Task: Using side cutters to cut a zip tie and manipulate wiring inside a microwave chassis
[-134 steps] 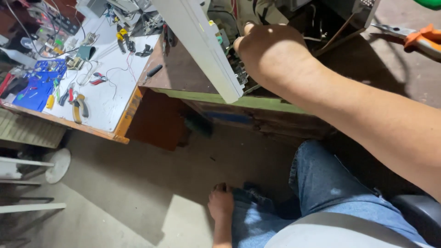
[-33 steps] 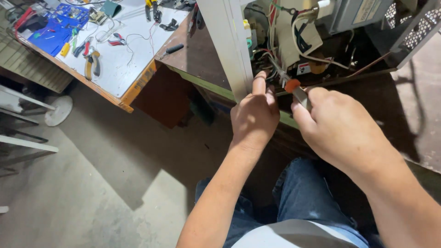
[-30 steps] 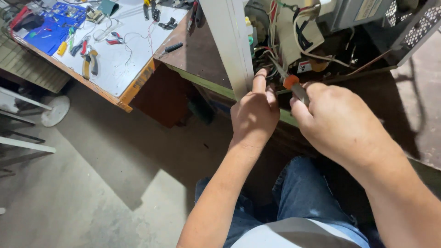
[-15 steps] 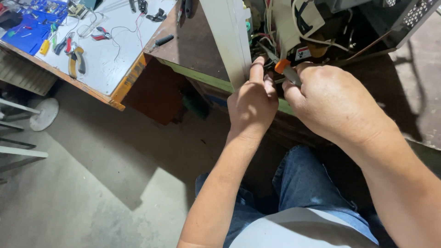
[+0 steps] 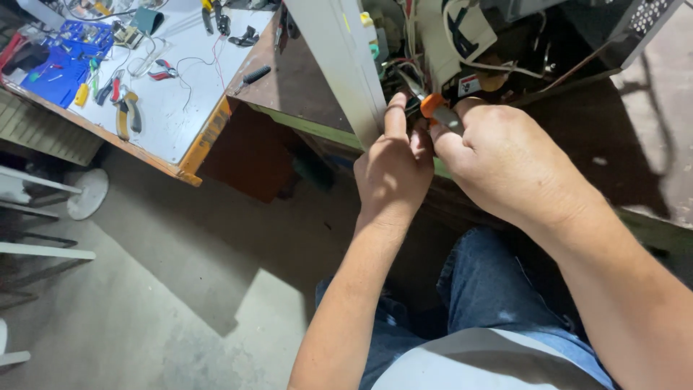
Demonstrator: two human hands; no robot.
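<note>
My right hand (image 5: pixel 509 159) grips a small tool with an orange and grey handle (image 5: pixel 439 112), its tip pointing into the wiring of an opened appliance (image 5: pixel 462 43) on the brown bench. My left hand (image 5: pixel 393 170) is beside it, index finger raised along the white panel edge (image 5: pixel 339 65), the other fingers curled near a bundle of wires (image 5: pixel 404 79). Whether those fingers pinch a wire is hidden. Both hands touch or nearly touch at the tool.
A white worktable (image 5: pixel 159 94) at the left carries pliers (image 5: pixel 128 115), cutters, loose wires and a blue parts tray (image 5: pixel 61 61). A dark screwdriver (image 5: pixel 254 74) lies on the brown bench. White chair legs (image 5: pixel 36 217) stand on the concrete floor. My jeans-covered knees are below.
4.5 s ago my right hand reached alone into the appliance and my left rested on my knee. Both hands since met at the wires, the right holding the orange-handled tool; the view shifted slightly.
</note>
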